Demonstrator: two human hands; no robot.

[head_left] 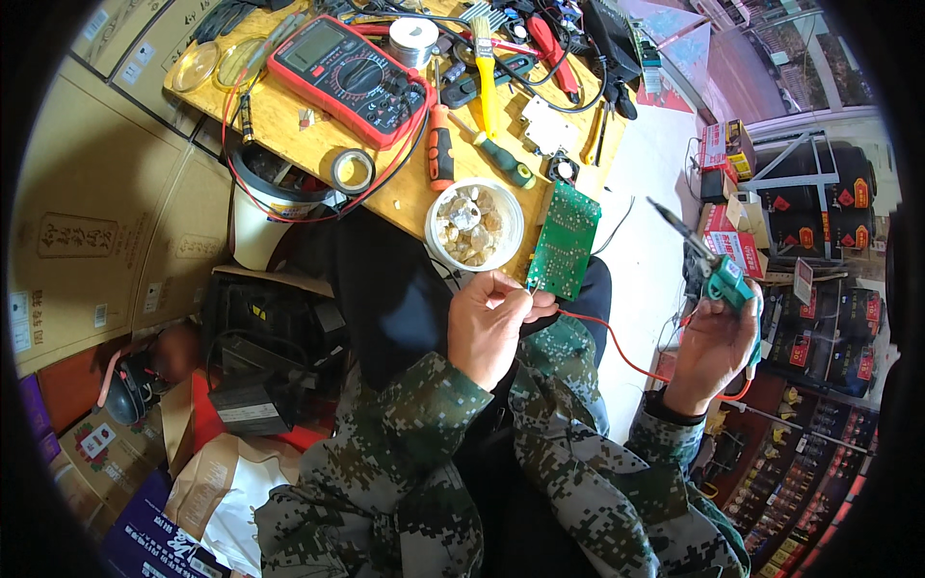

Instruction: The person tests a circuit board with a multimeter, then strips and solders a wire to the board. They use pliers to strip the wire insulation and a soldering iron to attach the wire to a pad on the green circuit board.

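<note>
My left hand (487,328) is closed in a pinch at the near corner of a green circuit board (567,241). A thin, pale wire end shows at its fingertips, close to the board. From beside these fingers a red wire (621,352) loops right toward my other wrist. My right hand (713,347) is wrapped round a green-handled soldering iron (727,282), held off to the right of the board with its tip pointing up and left. The board lies tilted at the table's edge, solder side showing. Left of it stands a round white tub (475,226) of amber lumps.
The wooden table (381,207) bears a red multimeter (349,82), solder spool (412,40), yellow-handled brush (484,77), screwdrivers (440,149) and a tape roll (353,171). A bin (265,226) and cardboard boxes (106,222) stand left; stocked shelves (814,318) are at right.
</note>
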